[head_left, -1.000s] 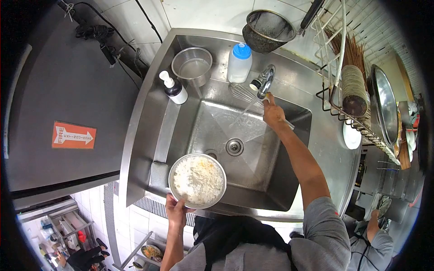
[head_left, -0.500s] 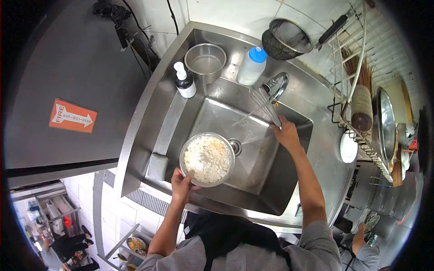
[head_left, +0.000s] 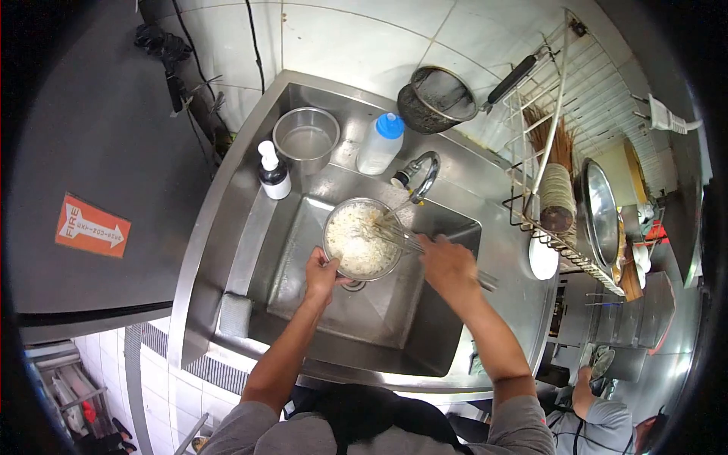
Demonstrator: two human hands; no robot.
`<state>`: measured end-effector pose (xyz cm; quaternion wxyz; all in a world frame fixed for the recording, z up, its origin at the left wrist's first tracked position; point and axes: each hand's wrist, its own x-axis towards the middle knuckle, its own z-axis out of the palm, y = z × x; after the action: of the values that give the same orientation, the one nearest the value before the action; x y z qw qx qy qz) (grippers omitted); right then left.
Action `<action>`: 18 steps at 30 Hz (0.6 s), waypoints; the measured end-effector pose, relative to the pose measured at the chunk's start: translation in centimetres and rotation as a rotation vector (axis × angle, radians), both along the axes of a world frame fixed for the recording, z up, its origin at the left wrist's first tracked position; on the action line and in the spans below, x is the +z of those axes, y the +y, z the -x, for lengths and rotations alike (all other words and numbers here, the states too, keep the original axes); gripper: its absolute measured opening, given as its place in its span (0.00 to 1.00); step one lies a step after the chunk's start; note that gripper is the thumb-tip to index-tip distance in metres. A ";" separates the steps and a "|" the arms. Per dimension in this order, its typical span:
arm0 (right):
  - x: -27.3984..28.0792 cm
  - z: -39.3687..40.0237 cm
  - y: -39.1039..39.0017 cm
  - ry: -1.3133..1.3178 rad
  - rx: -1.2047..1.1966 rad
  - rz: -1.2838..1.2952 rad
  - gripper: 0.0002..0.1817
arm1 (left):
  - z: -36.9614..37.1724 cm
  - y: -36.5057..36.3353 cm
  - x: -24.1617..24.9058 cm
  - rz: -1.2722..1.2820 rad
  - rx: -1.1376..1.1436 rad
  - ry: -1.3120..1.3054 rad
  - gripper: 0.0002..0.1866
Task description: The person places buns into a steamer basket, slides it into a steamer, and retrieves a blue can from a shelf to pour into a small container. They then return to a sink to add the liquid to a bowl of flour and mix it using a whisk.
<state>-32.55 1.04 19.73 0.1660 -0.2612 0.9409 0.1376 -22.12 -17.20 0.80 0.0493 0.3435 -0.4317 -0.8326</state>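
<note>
My left hand (head_left: 322, 274) grips the near-left rim of a round bowl (head_left: 325, 236), held over the sink. White, crumbly, flour-like contents (head_left: 360, 246) fill much of it, with a yellowish patch near the faucet side. In my right hand (head_left: 449, 267) is a metal wire whisk (head_left: 400, 235), fingers closed round its handle. The whisk's wires reach over the bowl's right rim into the contents. Just beyond the bowl, the curved faucet (head_left: 432, 176) points its spout toward it.
Behind the steel sink (head_left: 356, 334) stand a pump bottle (head_left: 274, 174), a round metal pan (head_left: 306, 140), a blue-capped bottle (head_left: 381, 144) and a dark strainer (head_left: 436, 102). A grey sponge (head_left: 235, 315) lies on the left edge. At right hangs a wire rack (head_left: 531, 205). Another person (head_left: 595, 425) is lower right.
The bowl has moved away from me, closer to the faucet. My right hand has brought the whisk from beneath the spout to the bowl, its wires now in the contents. The camera view has shifted.
</note>
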 end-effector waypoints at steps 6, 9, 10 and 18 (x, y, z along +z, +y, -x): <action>-3.5 2.5 -0.8 -0.053 0.123 0.033 0.23 | 2.1 -0.1 0.5 0.014 0.001 -0.049 0.08; -1.2 1.3 -0.9 -0.077 0.122 0.070 0.22 | 2.4 -0.7 1.1 -0.002 -0.016 -0.038 0.09; -0.8 1.1 -1.1 -0.072 0.085 0.089 0.22 | 2.6 -0.8 0.7 -0.006 -0.012 -0.039 0.09; -3.7 3.3 -2.3 -0.079 0.078 -0.080 0.21 | 3.8 -0.3 -0.3 0.029 -0.095 -0.037 0.08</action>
<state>-35.81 -1.26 16.05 0.2078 -0.2958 0.9165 0.1712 -25.97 -17.47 0.47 0.0068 0.3369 -0.4604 -0.8213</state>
